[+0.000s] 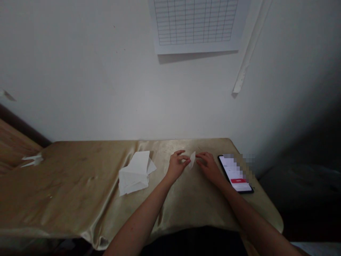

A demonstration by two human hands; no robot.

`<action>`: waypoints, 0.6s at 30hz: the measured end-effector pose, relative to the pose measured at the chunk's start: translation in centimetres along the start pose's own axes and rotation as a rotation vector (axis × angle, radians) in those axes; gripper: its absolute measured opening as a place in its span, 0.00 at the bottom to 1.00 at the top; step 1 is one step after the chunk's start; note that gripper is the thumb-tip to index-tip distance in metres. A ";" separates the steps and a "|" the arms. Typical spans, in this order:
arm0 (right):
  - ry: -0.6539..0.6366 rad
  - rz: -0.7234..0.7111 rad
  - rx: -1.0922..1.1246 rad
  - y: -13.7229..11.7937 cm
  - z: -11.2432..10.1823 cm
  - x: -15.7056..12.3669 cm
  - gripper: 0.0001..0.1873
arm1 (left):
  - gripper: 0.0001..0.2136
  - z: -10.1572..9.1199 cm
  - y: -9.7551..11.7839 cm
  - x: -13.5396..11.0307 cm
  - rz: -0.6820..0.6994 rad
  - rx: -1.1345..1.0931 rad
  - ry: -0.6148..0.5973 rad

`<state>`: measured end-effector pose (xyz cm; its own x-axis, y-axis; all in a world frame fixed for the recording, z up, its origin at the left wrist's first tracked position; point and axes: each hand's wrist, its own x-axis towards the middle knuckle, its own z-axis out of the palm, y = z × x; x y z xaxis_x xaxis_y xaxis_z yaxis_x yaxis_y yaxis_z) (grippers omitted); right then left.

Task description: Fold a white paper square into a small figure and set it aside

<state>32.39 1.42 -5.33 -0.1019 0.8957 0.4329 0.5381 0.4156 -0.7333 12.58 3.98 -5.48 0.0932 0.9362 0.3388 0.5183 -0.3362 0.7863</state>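
Observation:
My left hand (178, 165) pinches a small folded piece of white paper (192, 160) between thumb and fingertips. The paper stands up on edge, above the middle of the cloth-covered table. Just to its right is my right hand (209, 165), with thumb and fingers apart and the fingertips close to the paper's edge; whether they touch it is hard to make out. Left of my left hand lies a loose, overlapping pile of white paper sheets (135, 174).
A phone (236, 174) with a lit screen lies right of my right hand. Shiny gold cloth (80, 185) with folds covers the table, which meets a white wall (106, 89). A printed grid sheet (197, 25) hangs there. Torn white scraps (32, 160) lie at the far left.

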 end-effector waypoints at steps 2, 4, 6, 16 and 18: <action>-0.032 -0.001 0.017 -0.1 0.1 0.0 0.12 | 0.02 0.0 0.1 -0.1 -0.001 0.009 -0.001; -0.056 -0.002 0.029 -0.2 0.1 0.0 0.11 | 0.02 0.0 0.2 -0.1 -0.004 0.014 0.004; -0.061 0.000 0.041 -0.3 0.0 0.0 0.10 | 0.02 0.0 0.3 -0.2 -0.002 0.016 0.014; -0.040 0.016 0.063 -0.4 0.1 -0.1 0.07 | 0.06 0.1 0.7 -0.4 0.032 0.043 0.065; -0.025 0.019 0.054 -0.2 0.1 0.0 0.07 | 0.05 0.1 0.9 -0.5 0.042 0.049 0.068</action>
<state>32.18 1.34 -5.24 -0.1137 0.9068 0.4060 0.4941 0.4061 -0.7687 13.08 3.23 -4.95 0.0586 0.9118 0.4065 0.5562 -0.3680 0.7452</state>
